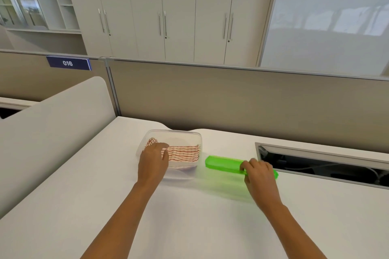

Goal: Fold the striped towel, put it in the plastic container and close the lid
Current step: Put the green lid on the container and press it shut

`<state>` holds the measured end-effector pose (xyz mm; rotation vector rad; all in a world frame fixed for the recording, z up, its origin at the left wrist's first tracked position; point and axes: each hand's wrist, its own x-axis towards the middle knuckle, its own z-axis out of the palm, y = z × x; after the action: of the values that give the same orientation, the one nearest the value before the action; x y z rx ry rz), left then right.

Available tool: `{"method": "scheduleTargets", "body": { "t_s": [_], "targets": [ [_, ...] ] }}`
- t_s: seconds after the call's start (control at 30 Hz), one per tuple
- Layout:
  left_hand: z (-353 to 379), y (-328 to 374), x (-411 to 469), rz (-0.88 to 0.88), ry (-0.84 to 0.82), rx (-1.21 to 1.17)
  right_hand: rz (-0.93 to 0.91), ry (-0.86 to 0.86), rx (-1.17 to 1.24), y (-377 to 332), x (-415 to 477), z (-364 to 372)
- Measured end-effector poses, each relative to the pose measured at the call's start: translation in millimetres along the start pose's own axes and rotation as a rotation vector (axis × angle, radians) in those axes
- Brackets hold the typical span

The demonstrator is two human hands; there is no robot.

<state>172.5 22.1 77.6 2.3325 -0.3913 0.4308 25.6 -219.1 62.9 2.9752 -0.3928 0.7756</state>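
Observation:
A clear plastic container (190, 135) stands on the white table, and the folded red-and-white striped towel (183, 152) lies inside it. My left hand (153, 161) rests over the container's near left corner, fingers spread on the towel and rim. The green lid (223, 163) lies to the right of the container. It is tilted up at its right end, where my right hand (257, 172) grips its edge.
A rectangular cable opening (322, 164) is cut into the table at the right, just behind the lid. A beige partition (231, 99) runs along the table's far edge. A padded divider (52, 132) borders the left side.

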Motion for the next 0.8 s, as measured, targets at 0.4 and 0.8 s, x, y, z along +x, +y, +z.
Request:
{"method": "scheduleTargets", "body": {
  "t_s": [0.4,0.8],
  "targets": [
    [-20,59,-5,0.084,-0.119,-0.638,0.159,-0.072,0.652,-15,62,-119],
    [-41,41,17,-0.132,-0.239,-1.003,0.261,-0.08,1.014,-32,81,-95]
  ]
}}
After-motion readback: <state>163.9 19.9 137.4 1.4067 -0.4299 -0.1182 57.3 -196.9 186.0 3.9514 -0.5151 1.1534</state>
